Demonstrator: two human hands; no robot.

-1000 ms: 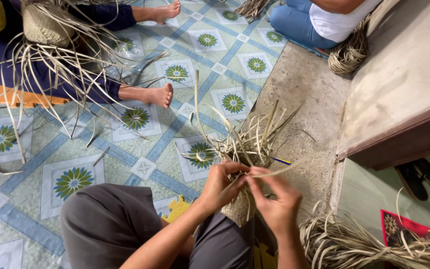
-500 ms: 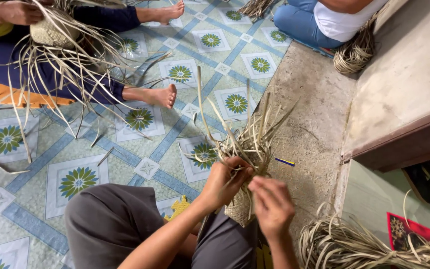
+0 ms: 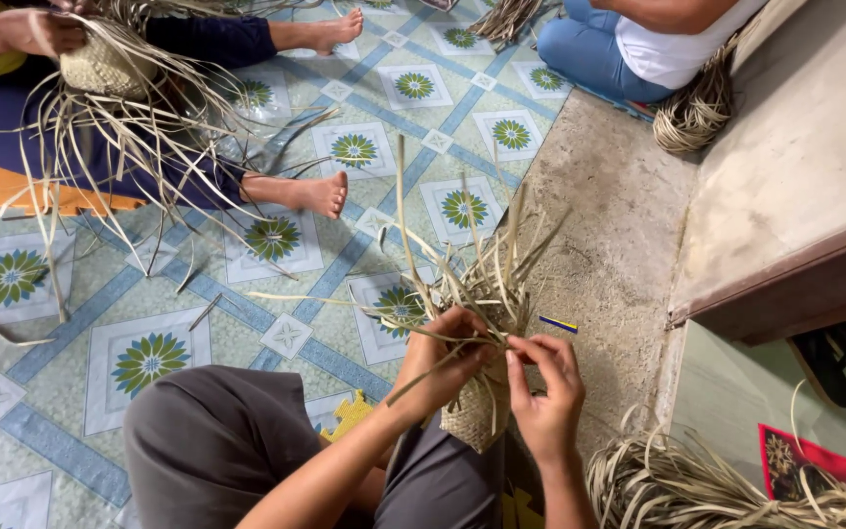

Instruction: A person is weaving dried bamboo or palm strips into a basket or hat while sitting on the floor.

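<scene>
A small half-woven basket (image 3: pixel 475 409) of pale dried leaf strips rests on my lap, its loose strips (image 3: pixel 487 276) fanning upward. My left hand (image 3: pixel 441 364) grips the rim of the basket and several strips. My right hand (image 3: pixel 546 392) pinches one strip beside it, fingertips almost touching the left hand. My grey-trousered knee (image 3: pixel 217 441) fills the lower left.
A seated person at the upper left holds another unfinished basket (image 3: pixel 105 64), bare foot (image 3: pixel 317 192) stretched across the patterned floor mat (image 3: pixel 149 323). Another person sits at the top by a strip bundle (image 3: pixel 695 110). More strips (image 3: pixel 727 485) lie lower right. A wooden step (image 3: pixel 795 264) rises on the right.
My hands shifted slightly along the basket rim, the right hand moving in to pinch a strip near the left. The person at the upper left raised their basket.
</scene>
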